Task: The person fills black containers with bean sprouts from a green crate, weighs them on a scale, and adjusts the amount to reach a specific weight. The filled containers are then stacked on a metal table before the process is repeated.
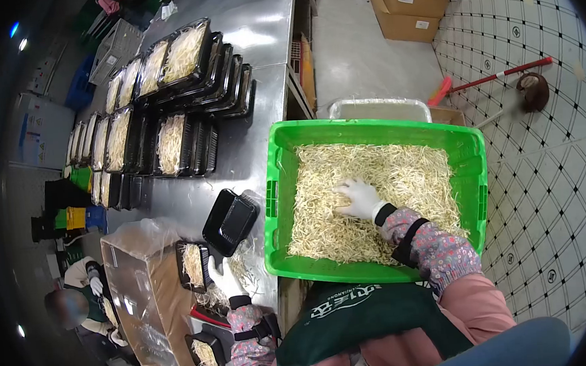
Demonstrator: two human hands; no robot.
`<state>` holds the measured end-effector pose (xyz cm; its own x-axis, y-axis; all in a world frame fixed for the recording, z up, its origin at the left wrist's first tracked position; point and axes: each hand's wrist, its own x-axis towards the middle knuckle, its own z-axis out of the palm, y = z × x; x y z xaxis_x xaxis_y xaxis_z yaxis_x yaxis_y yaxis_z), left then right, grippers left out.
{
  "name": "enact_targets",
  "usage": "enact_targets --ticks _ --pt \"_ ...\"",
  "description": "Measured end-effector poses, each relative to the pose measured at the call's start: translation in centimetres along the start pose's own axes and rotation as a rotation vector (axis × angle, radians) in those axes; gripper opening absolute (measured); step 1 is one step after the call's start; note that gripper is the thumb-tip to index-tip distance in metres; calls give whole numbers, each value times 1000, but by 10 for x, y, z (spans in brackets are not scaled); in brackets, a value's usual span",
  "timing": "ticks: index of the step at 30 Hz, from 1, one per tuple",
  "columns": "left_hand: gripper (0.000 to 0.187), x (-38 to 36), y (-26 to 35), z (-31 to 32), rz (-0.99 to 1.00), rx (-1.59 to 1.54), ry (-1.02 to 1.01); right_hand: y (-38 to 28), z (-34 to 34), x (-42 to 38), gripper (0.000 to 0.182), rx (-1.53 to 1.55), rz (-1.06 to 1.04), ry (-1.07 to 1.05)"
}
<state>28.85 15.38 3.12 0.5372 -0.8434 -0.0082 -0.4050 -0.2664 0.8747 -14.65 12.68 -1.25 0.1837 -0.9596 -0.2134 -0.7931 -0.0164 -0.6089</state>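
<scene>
My right hand (360, 200), in a white glove, rests with fingers spread on the bean sprouts (402, 167) that fill much of a green crate (382, 270). My left hand (226, 279), also gloved in white, has its fingers apart right at the edge of a black tray (204, 259) partly filled with sprouts. Just beyond it lies an empty black tray (231, 222) on the metal table (254, 41). Loose sprouts (245, 273) are scattered beside my left hand.
Stacked trays of sprouts (186, 54) cover the table's far left. A plastic-lined carton (136, 291) and another sprout tray (207, 355) are at lower left. A co-worker (85, 299) stands beyond. Cardboard boxes (410, 8) and a red-handled tool (504, 72) are at right.
</scene>
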Motion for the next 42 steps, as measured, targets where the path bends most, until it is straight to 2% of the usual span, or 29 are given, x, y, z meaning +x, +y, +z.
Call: enact_targets --ticks 1,2,3,4,5,7,8,9,10,11,12,13,15,17,19,20,21,22,23,25,27,28,29,31,33,35,37,39,42 --pt "54 -1 1 2 -58 -51 16 5 -4 -1 57 -10 -8 -4" --pt "61 -3 3 -2 -345 -270 -52 12 -9 -4 54 116 45 36" --pt "70 5 -8 -3 -441 -248 -58 18 -14 -5 52 240 102 76" --pt "70 9 -8 -1 -469 -262 -39 11 -33 -8 49 272 144 166" --pt "70 14 -8 4 -499 -273 -20 5 -54 -13 49 264 144 160" --pt "73 24 -2 9 -551 -309 -47 0 -87 -22 47 865 248 17" --pt "72 34 -10 11 -559 -297 -48 4 -90 -26 45 992 246 59" --pt "71 40 -16 15 -567 -286 -53 8 -89 -32 45 985 250 64" --pt "56 40 -11 21 -535 -340 -26 13 -85 -37 43 806 359 125" --pt "56 46 -20 23 -535 -345 -33 22 -78 -41 42 624 463 183" --pt "50 59 -39 24 -509 -417 -49 46 -65 -42 39 875 399 171" --pt "45 61 -39 24 -485 -485 -62 42 -73 -45 39 873 400 170" --pt "40 62 -19 24 -419 -436 114 34 -96 -52 33 1005 286 202" --pt "41 63 16 16 -197 -423 2 17 -126 -52 32 1025 227 247" --pt "44 48 77 17 -54 -347 -92 -18 -163 -54 37 1136 123 291" --pt "45 35 111 21 7 -338 -196 -42 -181 -58 37 1136 126 293" --pt "47 22 140 31 36 -350 -257 -69 -199 -62 41 1244 27 281" --pt "49 12 150 42 56 -336 -365 -87 -204 -62 44 1350 -73 269" --pt "50 1 158 54 74 -323 -474 -97 -201 -59 44 1347 -67 277" --pt "54 -33 176 84 -19 -235 -648 -116 -191 -51 49 1208 -230 165" --pt "54 -58 165 115 -71 -382 -810 -113 -152 -38 59 1026 -298 141" --pt "53 -67 164 125 -95 -437 -863 -110 -152 -40 68 226 -318 238" --pt "53 -71 162 133 -122 -494 -915 -111 -152 -43 68 189 -294 238" --pt "52 -69 152 133 -189 -481 -844 -99 -163 -50 67 495 -274 307" --pt "53 -63 150 119 -225 -523 -779 -79 -182 -62 61 650 13 316" --pt "52 -46 137 102 -214 -519 -748 -13 -153 -63 71 355 -11 324" --pt "51 -37 130 90 -202 -537 -695 33 -107 -83 82 -115 55 109" --pt "51 -33 122 83 -208 -574 -680 47 -65 -109 89 -518 31 -53" --pt "52 -32 111 79 -209 -555 -629 53 -42 -116 80 -419 -33 -62"
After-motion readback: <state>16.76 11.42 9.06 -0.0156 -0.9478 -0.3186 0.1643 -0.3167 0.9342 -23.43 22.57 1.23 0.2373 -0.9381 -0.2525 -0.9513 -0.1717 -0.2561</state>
